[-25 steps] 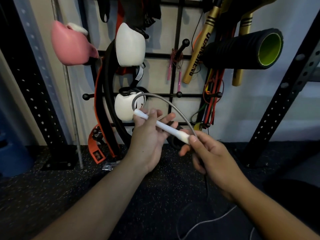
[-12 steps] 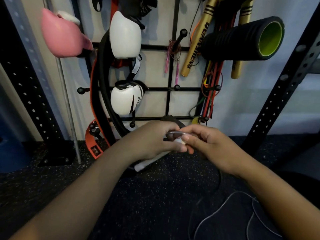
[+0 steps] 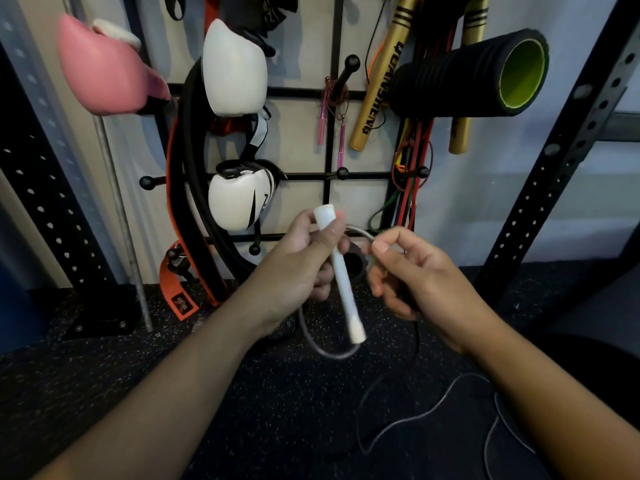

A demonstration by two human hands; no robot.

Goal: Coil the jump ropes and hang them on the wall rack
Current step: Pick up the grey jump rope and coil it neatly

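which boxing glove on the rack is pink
The far-left glove, highest on the wall rack. The two others hang to its right and are white, one above the other.

White-handled jump rope held near-upright before black wall rack.

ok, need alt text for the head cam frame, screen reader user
The left hand grips a white jump rope handle nearly upright while the right hand pinches its grey cord, the rest trailing on the dark floor. Behind, a black wall rack holds boxing gloves, a foam roller and bands.
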